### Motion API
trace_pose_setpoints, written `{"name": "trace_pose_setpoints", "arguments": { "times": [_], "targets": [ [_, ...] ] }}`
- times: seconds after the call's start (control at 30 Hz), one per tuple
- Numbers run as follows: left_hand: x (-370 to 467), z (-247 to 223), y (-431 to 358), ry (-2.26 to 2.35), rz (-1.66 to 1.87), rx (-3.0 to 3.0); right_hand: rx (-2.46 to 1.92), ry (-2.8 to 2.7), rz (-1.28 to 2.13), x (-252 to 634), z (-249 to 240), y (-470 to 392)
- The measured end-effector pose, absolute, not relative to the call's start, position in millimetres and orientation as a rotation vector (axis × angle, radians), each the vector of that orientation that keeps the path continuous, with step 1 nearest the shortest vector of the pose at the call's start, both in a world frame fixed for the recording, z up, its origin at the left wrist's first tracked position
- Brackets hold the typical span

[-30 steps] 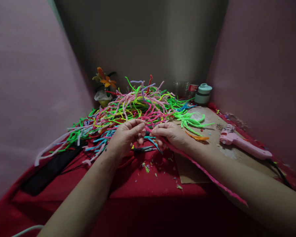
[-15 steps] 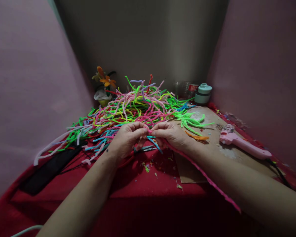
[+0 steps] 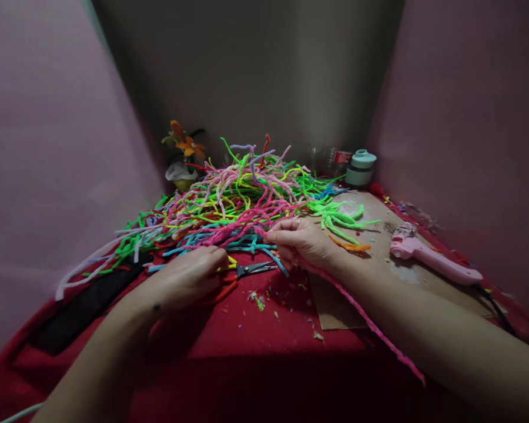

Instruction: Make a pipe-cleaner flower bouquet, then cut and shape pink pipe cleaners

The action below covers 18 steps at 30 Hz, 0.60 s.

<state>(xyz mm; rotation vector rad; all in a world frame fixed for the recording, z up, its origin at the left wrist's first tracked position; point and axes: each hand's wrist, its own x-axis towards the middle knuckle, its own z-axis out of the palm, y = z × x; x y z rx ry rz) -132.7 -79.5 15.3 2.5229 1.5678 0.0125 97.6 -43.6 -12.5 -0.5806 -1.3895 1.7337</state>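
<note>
My right hand (image 3: 304, 241) pinches a pink pipe cleaner (image 3: 357, 305) between thumb and forefinger. Its long tail runs down along my right forearm, and a short end sticks out past the fingertips. My left hand (image 3: 198, 270) is apart from it, lower and to the left, with fingers curled at the handles of the scissors (image 3: 230, 281). These have red and yellow handles, and the dark blades lie on the red cloth pointing right. My left fingertips are mostly hidden behind the hand.
A heap of coloured pipe cleaners (image 3: 247, 194) fills the back. On the brown board (image 3: 341, 305) at right lie a green pipe-cleaner bunch (image 3: 335, 214), an orange piece (image 3: 350, 245) and a pink glue gun (image 3: 436, 258). A black strip (image 3: 79, 317) lies left; a lidded jar (image 3: 360, 167) stands behind.
My left hand has let go of the pink pipe cleaner and moved left and down to the scissors' handles. My right hand stays nearly in place, still pinching the pipe cleaner.
</note>
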Motion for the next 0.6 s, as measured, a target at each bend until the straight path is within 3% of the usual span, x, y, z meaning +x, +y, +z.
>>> {"name": "trace_pose_setpoints", "arguments": {
  "times": [0.37,0.6],
  "targets": [
    [-140.6,-2.1,-89.3,1.695,0.071,2.611,-0.553,-1.238,1.875,101.8,-4.8,-41.3],
    [-137.9,11.6,-98.6,1.547,0.518,2.403,-0.583,-1.236,1.827,101.4,-3.5,-42.7]
  ]
}}
